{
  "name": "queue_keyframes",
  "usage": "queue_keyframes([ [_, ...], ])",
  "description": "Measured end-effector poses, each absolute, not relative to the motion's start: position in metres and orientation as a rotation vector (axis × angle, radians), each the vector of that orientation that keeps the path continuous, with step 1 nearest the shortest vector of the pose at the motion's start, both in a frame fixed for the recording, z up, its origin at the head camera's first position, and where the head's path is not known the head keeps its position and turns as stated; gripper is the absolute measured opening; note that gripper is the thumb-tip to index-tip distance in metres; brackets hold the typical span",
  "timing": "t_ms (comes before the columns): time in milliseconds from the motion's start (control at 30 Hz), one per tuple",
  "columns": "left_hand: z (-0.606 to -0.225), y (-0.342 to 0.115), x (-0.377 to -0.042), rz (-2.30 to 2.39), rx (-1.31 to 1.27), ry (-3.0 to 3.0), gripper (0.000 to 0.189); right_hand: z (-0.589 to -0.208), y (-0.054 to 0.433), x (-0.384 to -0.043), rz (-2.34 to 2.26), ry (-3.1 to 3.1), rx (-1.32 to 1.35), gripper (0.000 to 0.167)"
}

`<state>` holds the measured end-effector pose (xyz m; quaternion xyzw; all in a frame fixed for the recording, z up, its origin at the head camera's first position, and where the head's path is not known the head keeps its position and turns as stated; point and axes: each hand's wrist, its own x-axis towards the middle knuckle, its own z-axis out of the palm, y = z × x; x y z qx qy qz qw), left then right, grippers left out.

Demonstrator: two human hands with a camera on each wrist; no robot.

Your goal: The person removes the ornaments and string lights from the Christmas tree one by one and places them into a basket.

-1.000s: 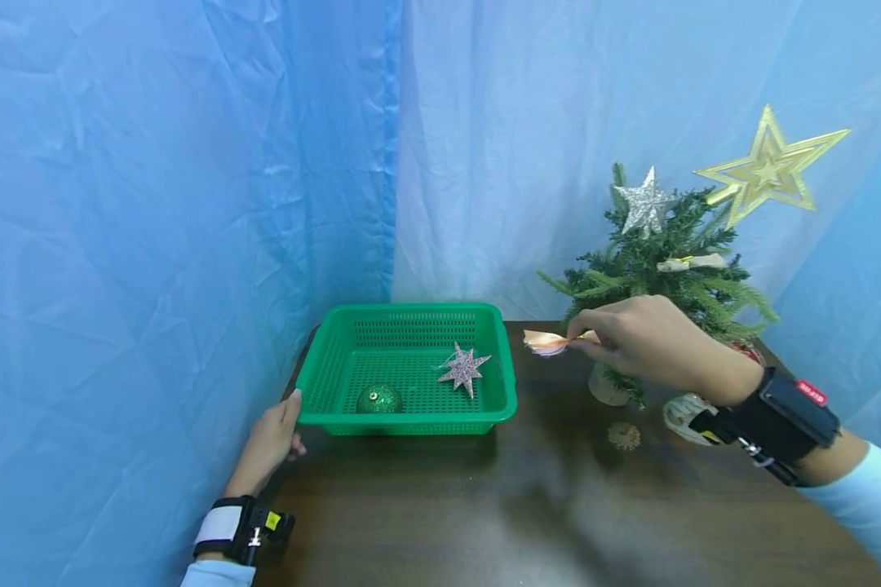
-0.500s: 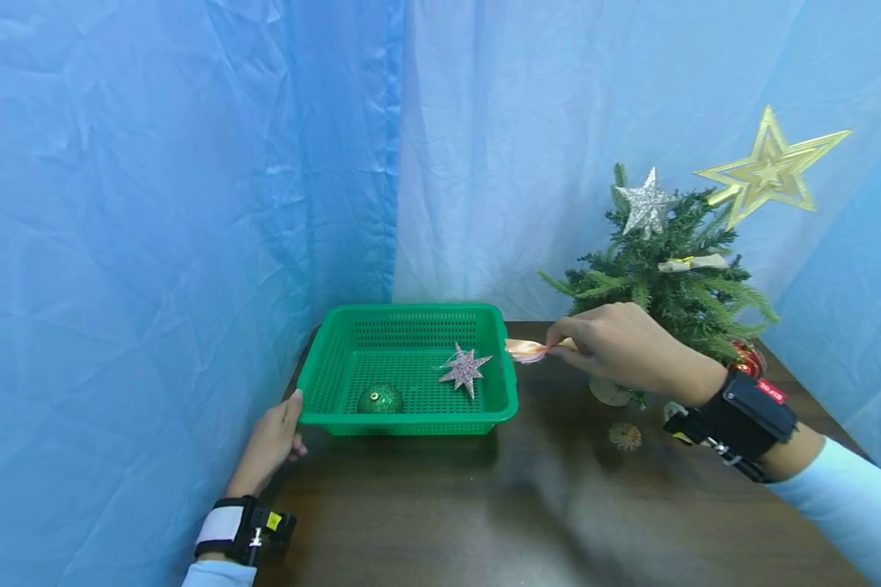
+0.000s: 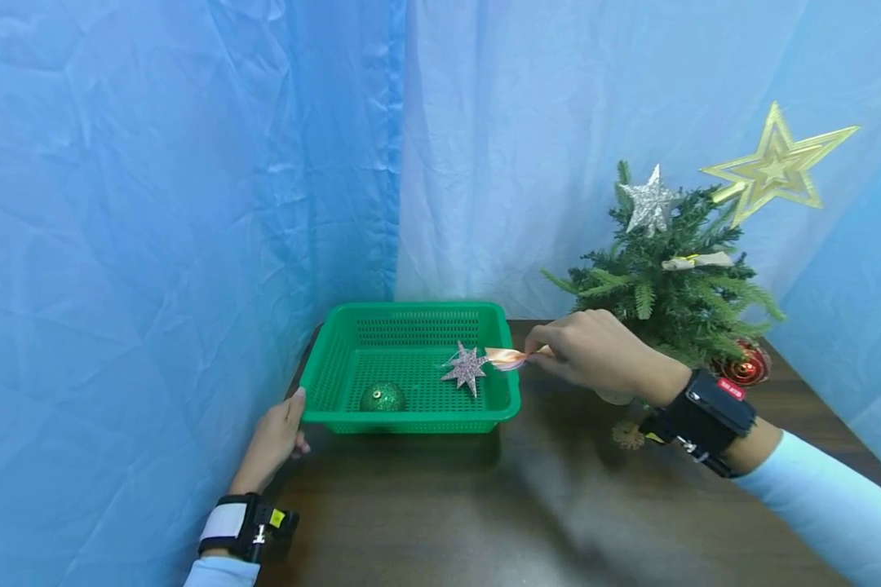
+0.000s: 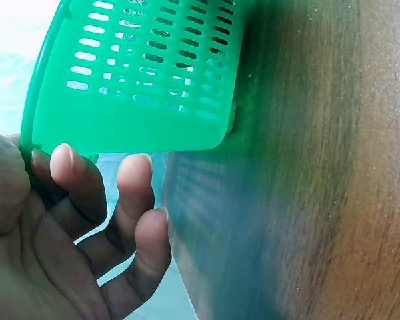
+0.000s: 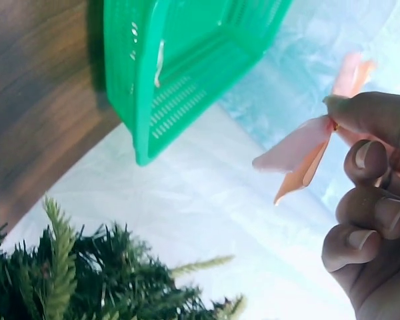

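My right hand (image 3: 598, 350) pinches a shiny peach-pink ribbon bow (image 3: 505, 359) at its knot, between thumb and index finger. In the head view one loop of the bow overlaps the right rim of a green plastic basket (image 3: 411, 417). The right wrist view shows both sides of the bow (image 5: 293, 148) spreading from the fingertips, the other fingers curled below. At the basket's front left corner my left hand (image 3: 273, 436) grips the rim with the thumb on top. Inside the basket lie a green glitter ball (image 3: 382, 397) and a pale pink glitter star (image 3: 466, 368).
A small Christmas tree (image 3: 675, 302) stands at the right, bearing a gold star (image 3: 774, 169), a silver star (image 3: 649, 201) and a pale bow (image 3: 697, 261). A red bauble (image 3: 745, 363) and a pine cone (image 3: 627, 434) are near it. Blue curtains (image 3: 154, 204) surround the dark wooden table (image 3: 426, 514).
My right hand has moved left from beside the tree, carrying the ribbon bow to the basket's right rim. The red bauble has come into fuller view. The left hand keeps its place.
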<state>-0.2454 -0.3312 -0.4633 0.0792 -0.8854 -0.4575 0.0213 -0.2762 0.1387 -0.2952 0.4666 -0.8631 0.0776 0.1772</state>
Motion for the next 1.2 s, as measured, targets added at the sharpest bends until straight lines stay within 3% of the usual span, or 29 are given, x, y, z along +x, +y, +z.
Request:
queue_keyframes([
  [1200,-0.466,-0.331,-0.246,-1.453,0.249,-2.721,0.062,-0.335,0.089,-0.292,0.221,-2.518,1.387,0.005],
])
